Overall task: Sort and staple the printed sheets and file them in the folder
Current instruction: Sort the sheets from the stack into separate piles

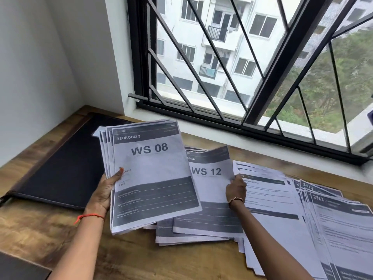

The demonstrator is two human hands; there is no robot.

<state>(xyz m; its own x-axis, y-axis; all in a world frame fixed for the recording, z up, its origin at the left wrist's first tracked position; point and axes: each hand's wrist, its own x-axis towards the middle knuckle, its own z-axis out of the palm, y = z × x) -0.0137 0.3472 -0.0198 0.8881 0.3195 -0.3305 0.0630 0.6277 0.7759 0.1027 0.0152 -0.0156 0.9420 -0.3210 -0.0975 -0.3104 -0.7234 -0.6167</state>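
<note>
The left fingers (118,174) grip a stack of sheets (153,168): the thumb lies across the front of the top page at its nine o'clock edge, and the other fingers are hidden behind the paper. The left hand (106,191) holds this stack tilted up off the tabletop (131,257), with its lower edge over the pile (191,233) beneath. The top page reads BEDROOM 3, WS 08, 3 of 3, and the edges of several more pages fan out behind it toward ten o'clock. A red thread (88,216) circles the left wrist.

The right fingers (237,178) are curled on the three o'clock edge of the WS 12 sheet (210,178) and pinch it. The right hand (236,189) wears a thin bracelet (235,199). The sheet is the top one of the pile, and its far end bows upward.

At three o'clock of the right hand, more printed sheets (333,229) lie spread and overlapping on the tabletop, two of them headed 3412 and 2763. At nine o'clock of the held stack a black folder (66,164) lies flat and closed, its near corner hidden behind the paper. A window (242,57) with black bars fills twelve o'clock
</note>
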